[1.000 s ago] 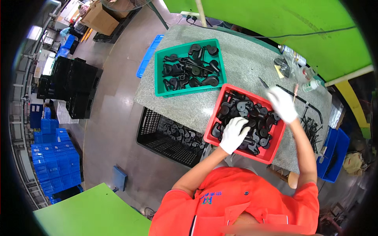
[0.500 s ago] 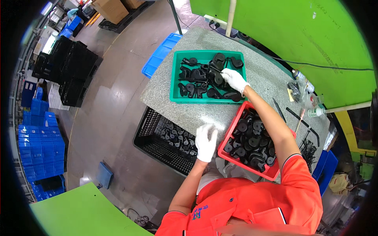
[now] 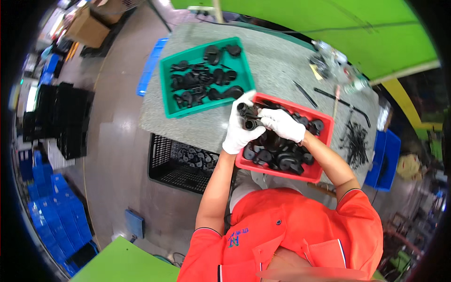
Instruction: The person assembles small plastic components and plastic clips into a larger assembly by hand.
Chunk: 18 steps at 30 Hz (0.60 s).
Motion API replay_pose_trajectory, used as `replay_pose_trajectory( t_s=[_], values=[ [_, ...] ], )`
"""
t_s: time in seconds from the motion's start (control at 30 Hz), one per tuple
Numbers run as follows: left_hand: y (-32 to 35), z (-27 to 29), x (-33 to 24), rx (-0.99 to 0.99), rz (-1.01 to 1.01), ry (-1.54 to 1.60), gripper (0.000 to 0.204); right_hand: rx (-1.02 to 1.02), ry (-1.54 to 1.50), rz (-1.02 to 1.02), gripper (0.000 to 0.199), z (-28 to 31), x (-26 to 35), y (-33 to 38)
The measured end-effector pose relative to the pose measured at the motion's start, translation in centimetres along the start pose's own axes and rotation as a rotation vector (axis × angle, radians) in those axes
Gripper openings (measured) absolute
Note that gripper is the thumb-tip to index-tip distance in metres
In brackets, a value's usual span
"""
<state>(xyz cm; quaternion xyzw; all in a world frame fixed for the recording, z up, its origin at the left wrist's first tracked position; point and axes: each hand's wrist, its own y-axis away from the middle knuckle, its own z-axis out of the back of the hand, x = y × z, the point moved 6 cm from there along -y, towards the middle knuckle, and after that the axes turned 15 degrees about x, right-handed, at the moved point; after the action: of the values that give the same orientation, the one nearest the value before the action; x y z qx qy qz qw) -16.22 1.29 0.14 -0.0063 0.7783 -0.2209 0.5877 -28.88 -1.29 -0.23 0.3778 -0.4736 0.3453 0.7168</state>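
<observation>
Both my hands wear white gloves and meet over the left part of the red bin [image 3: 324, 150]. My left hand [image 3: 236, 134] is closed around a black plastic part [image 3: 250, 124] with round, hollow ends; whether this is one piece or two I cannot tell. From the other side my right hand [image 3: 283, 125] pinches at the same part, its fingertips partly hidden. Black rounded plastic parts [image 3: 286, 159] fill the red bin below. To the left, the green tray [image 3: 167, 96] holds several similar black parts [image 3: 190, 79].
Below the speckled grey tabletop [image 3: 277, 58], a black crate [image 3: 162, 175] holds many small parts. Thin black pieces [image 3: 355, 141], a black rod [image 3: 305, 94] and a spray can [image 3: 329, 50] lie on the right. A blue bin [image 3: 385, 155] stands beyond the table edge.
My right hand has left the green tray and come to the red bin. My left hand has risen to meet it, and a black part is now between them. The view has shifted.
</observation>
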Motion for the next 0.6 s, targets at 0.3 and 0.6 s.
replay_pose_trajectory(
  t_s=[0.3, 0.6],
  values=[
    [1.1, -7.8, 3.4, 0.023, 0.348, -0.969, 0.040, -0.475, 0.631, -0.081, 0.010, 0.5, -3.8, 11.1],
    [-0.3, -10.5, 3.9, 0.129, 0.263, -1.158, 0.031, -0.548, 0.614, -0.108, 0.010, 0.8, -5.1, 14.6]
  ],
)
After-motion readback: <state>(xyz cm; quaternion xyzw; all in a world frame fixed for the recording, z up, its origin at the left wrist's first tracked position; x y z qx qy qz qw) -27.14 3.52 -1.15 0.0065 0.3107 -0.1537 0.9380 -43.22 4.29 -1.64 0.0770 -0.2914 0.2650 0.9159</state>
